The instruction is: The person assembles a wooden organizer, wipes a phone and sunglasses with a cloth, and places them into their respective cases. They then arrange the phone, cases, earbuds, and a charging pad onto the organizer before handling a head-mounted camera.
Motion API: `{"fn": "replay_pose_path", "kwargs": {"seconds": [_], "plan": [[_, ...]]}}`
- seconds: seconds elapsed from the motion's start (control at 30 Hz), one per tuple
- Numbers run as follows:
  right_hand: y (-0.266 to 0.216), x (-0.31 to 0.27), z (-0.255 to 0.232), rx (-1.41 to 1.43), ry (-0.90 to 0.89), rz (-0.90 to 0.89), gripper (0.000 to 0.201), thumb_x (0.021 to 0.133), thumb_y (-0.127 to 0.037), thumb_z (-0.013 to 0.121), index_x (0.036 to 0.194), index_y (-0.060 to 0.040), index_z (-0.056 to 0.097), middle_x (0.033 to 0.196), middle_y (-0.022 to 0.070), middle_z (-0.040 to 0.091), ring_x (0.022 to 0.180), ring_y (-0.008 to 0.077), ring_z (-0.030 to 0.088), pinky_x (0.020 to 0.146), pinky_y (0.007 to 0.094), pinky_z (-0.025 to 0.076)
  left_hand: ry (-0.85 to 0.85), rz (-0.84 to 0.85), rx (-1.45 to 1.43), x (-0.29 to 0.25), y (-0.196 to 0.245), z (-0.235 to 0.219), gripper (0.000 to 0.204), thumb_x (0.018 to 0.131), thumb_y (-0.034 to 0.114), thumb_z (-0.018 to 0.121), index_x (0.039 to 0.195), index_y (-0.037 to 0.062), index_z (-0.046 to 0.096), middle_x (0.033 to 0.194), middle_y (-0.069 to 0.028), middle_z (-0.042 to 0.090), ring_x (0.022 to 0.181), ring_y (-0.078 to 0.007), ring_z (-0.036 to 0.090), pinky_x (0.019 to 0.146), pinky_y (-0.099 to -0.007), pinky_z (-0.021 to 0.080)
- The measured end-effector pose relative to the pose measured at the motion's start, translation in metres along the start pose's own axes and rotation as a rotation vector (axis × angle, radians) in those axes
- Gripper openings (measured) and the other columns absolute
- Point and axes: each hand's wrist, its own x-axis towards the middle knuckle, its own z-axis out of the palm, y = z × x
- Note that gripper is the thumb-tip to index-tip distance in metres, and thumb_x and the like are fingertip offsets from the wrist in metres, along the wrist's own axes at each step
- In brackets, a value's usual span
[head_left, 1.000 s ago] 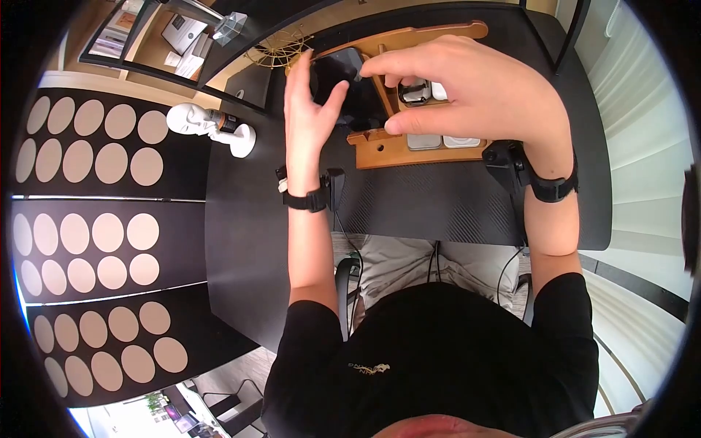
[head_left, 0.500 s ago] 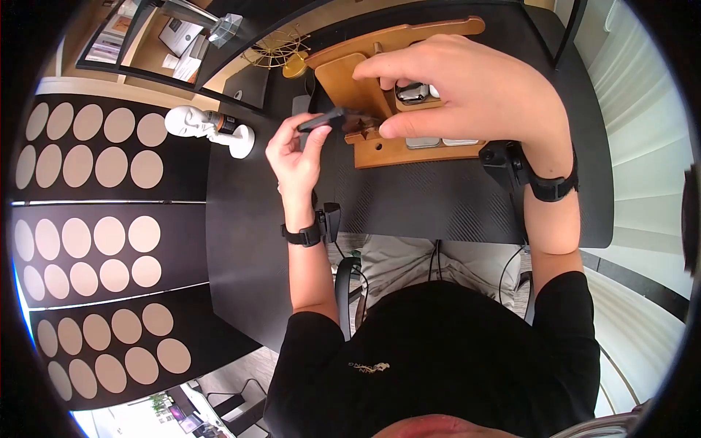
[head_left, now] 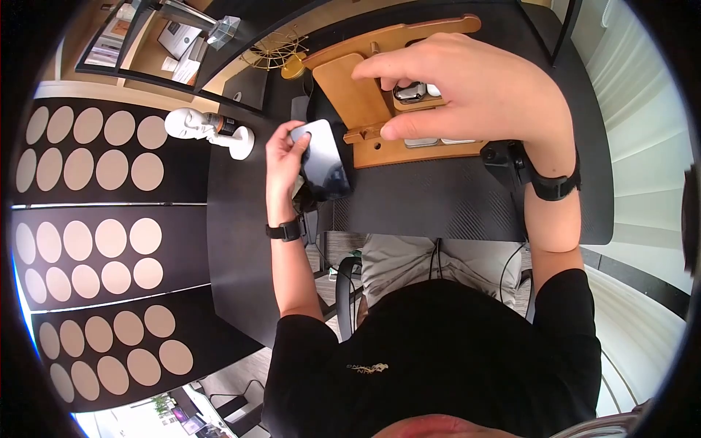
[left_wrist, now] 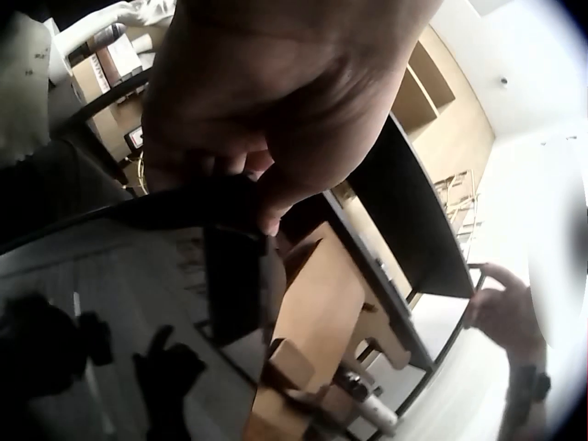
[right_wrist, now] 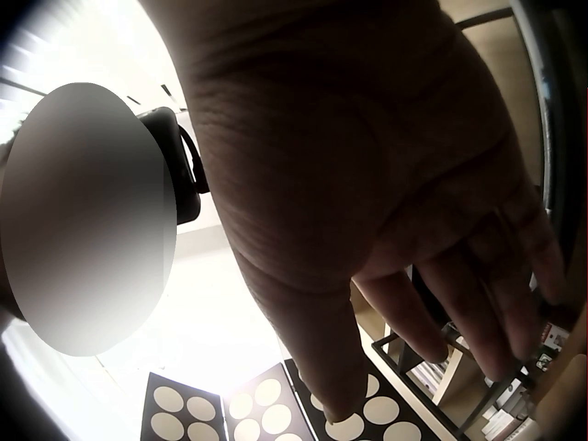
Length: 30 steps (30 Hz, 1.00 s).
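My left hand [head_left: 283,157] pinches a dark smartphone [head_left: 325,164] by one end, thumb on its glossy screen. The phone is tilted over the desk, left of a wooden docking stand [head_left: 365,98]. In the left wrist view the phone's screen [left_wrist: 138,276] mirrors dark silhouettes. My right hand [head_left: 475,91] hovers over the stand with fingers spread and thumb apart, holding nothing. Beneath it, a watch [head_left: 410,93] shows in the stand, partly covered by the hand. The right wrist view shows the palm [right_wrist: 367,184] with fingers extended.
A white head figurine [head_left: 212,130] stands on the black desk [head_left: 423,208] to the left. A gold wire ornament [head_left: 276,52] sits behind the stand, near a black-framed shelf [head_left: 193,87]. Dark panels with pale discs [head_left: 95,241] stand beyond the desk's left side.
My left hand has taken the phone off the stand's slanted backrest and drawn it left and toward my body, turning its screen up. The right hand has barely moved.
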Motion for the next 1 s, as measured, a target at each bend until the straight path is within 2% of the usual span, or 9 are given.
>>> {"fn": "replay_pose_path", "kwargs": {"seconds": [0.13, 0.23, 0.33, 0.37, 0.5, 0.83, 0.9, 0.93, 1.0], "plan": [[0.003, 0.0, 0.001, -0.006, -0.022, -0.011, 0.054, 0.083, -0.037, 0.075, 0.125, -0.0035, 0.068, 0.079, 0.0139, 0.068, 0.066, 0.0266, 0.067, 0.055, 0.0318, 0.052, -0.02, 0.002, 0.215, 0.01, -0.028, 0.0, 0.023, 0.093, 0.003, 0.069, 0.116, 0.0024, 0.065, 0.072, 0.0077, 0.051, 0.061, -0.0031, 0.04, 0.055, -0.021, 0.034], [0.004, -0.001, 0.001, -0.029, -0.022, 0.001, 0.055, 0.083, -0.037, 0.075, 0.126, -0.0037, 0.068, 0.077, 0.0141, 0.068, 0.065, 0.0263, 0.067, 0.054, 0.0313, 0.051, -0.011, 0.046, 0.348, 0.01, -0.033, 0.009, 0.027, 0.091, 0.007, 0.072, 0.117, 0.0023, 0.065, 0.074, 0.0052, 0.051, 0.065, -0.0038, 0.04, 0.057, -0.022, 0.035], [0.004, 0.0, 0.0, -0.01, -0.047, 0.004, 0.055, 0.083, -0.038, 0.075, 0.126, -0.004, 0.068, 0.077, 0.0143, 0.068, 0.065, 0.0259, 0.068, 0.054, 0.0312, 0.051, -0.059, 0.05, 0.661, 0.0, -0.026, 0.015, 0.069, 0.072, 0.029, 0.089, 0.129, 0.0025, 0.059, 0.096, -0.0143, 0.066, 0.096, -0.0273, 0.065, 0.084, -0.0374, 0.052], [0.005, 0.0, 0.001, -0.011, -0.039, -0.002, 0.055, 0.083, -0.038, 0.075, 0.126, -0.0041, 0.068, 0.076, 0.0144, 0.068, 0.064, 0.0257, 0.068, 0.054, 0.0313, 0.051, -0.091, -0.064, 0.69, -0.005, -0.014, 0.021, 0.084, 0.064, 0.033, 0.092, 0.134, 0.0043, 0.056, 0.114, -0.0222, 0.064, 0.118, -0.0374, 0.061, 0.098, -0.0445, 0.05], [0.006, 0.002, 0.001, -0.023, -0.047, -0.01, 0.056, 0.083, -0.038, 0.075, 0.127, -0.0043, 0.068, 0.076, 0.0145, 0.068, 0.064, 0.0253, 0.068, 0.055, 0.0312, 0.052, -0.123, -0.078, 0.873, -0.018, 0.006, 0.035, 0.083, 0.064, 0.03, 0.09, 0.136, 0.0066, 0.056, 0.124, -0.022, 0.06, 0.119, -0.0386, 0.059, 0.099, -0.0437, 0.049], [0.009, 0.002, 0.005, -0.028, -0.069, 0.017, 0.056, 0.084, -0.039, 0.075, 0.127, -0.0041, 0.068, 0.077, 0.0148, 0.069, 0.065, 0.0244, 0.069, 0.055, 0.0309, 0.052, 0.002, -0.011, 0.983, -0.021, 0.005, 0.033, 0.072, 0.07, 0.025, 0.085, 0.134, 0.0057, 0.06, 0.122, -0.0192, 0.064, 0.113, -0.0346, 0.063, 0.095, -0.0407, 0.051], [0.008, 0.002, 0.004, -0.031, -0.092, 0.04, 0.056, 0.084, -0.04, 0.075, 0.127, -0.0046, 0.068, 0.078, 0.0148, 0.07, 0.066, 0.0245, 0.069, 0.056, 0.0311, 0.053, 0.053, 0.215, 0.96, -0.02, 0.001, 0.034, 0.066, 0.074, 0.023, 0.084, 0.133, 0.0049, 0.061, 0.12, -0.0165, 0.066, 0.11, -0.0306, 0.065, 0.093, -0.0399, 0.051], [0.008, 0.002, 0.005, -0.03, -0.094, 0.04, 0.056, 0.084, -0.04, 0.075, 0.127, -0.0046, 0.068, 0.078, 0.0148, 0.07, 0.066, 0.0245, 0.069, 0.056, 0.0311, 0.053, 0.053, 0.213, 0.959, -0.019, 0.003, 0.036, 0.066, 0.074, 0.023, 0.084, 0.133, 0.0049, 0.061, 0.12, -0.0165, 0.066, 0.11, -0.0306, 0.065, 0.093, -0.0399, 0.051], [0.01, 0.002, 0.008, -0.051, -0.062, 0.018, 0.056, 0.083, -0.041, 0.075, 0.126, -0.0048, 0.068, 0.077, 0.0153, 0.069, 0.066, 0.0259, 0.069, 0.056, 0.0318, 0.053, -0.079, 0.147, 0.574, -0.018, 0.008, 0.043, 0.062, 0.076, 0.025, 0.082, 0.13, 0.0024, 0.062, 0.123, -0.0183, 0.064, 0.118, -0.0303, 0.061, 0.097, -0.0409, 0.049]]}}
